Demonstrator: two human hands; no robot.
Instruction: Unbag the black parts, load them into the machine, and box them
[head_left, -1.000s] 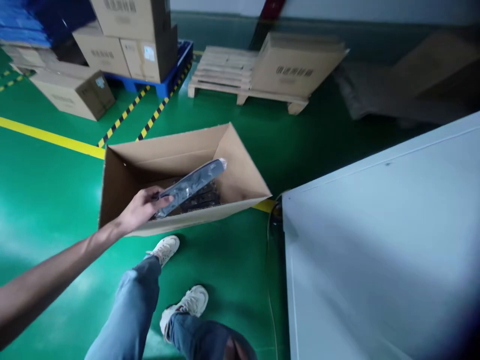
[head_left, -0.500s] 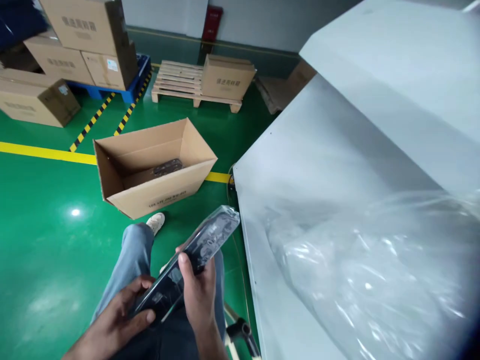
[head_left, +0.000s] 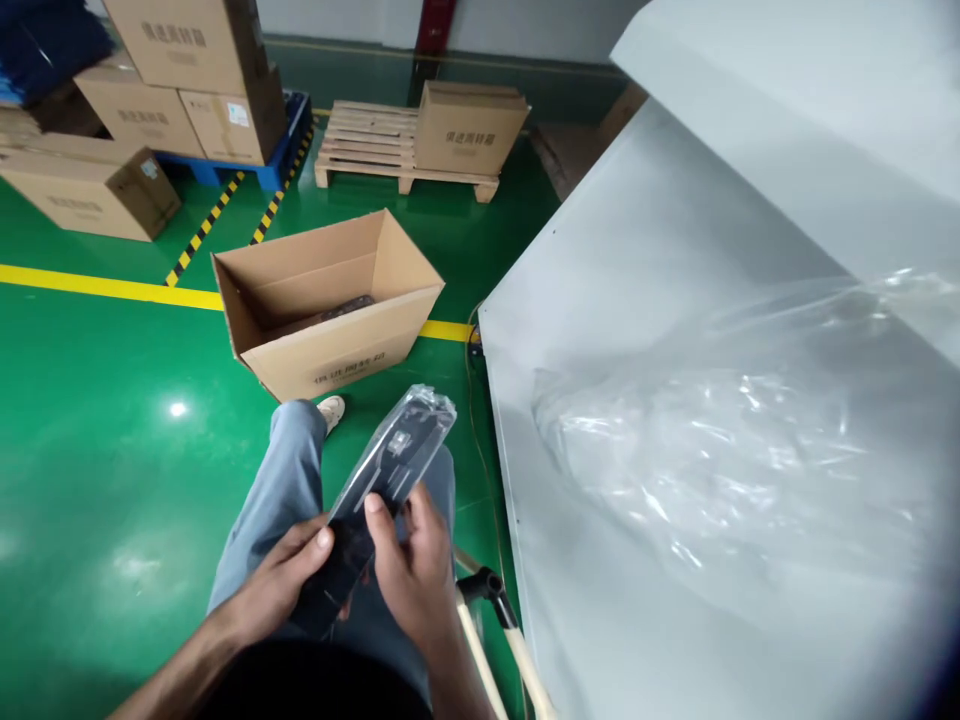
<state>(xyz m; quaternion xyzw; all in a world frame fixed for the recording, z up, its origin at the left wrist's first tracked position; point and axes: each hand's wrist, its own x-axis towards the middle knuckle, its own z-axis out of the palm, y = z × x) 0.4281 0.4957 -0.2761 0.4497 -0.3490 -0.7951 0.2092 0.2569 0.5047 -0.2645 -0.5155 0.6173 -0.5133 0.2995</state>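
Observation:
I hold a long black part in a clear plastic bag (head_left: pixel 390 455) over my lap with both hands. My left hand (head_left: pixel 277 585) grips its lower end from the left. My right hand (head_left: pixel 416 565) grips it from the right, thumb on top. The bagged part points up and away toward the open cardboard box (head_left: pixel 330 355) on the green floor, which has more dark bagged parts lying inside.
A large white table (head_left: pixel 637 330) fills the right side, with crumpled clear plastic film (head_left: pixel 750 440) on it. Stacked cartons (head_left: pixel 180 70) on a blue pallet and a wooden pallet (head_left: pixel 375 140) with one carton stand behind. A chair arm (head_left: pixel 487 590) is by my right knee.
One second ago my left hand alone lifted the bagged part from the box. Both hands now hold it over my lap, and it has tipped slightly more upright since half a second ago.

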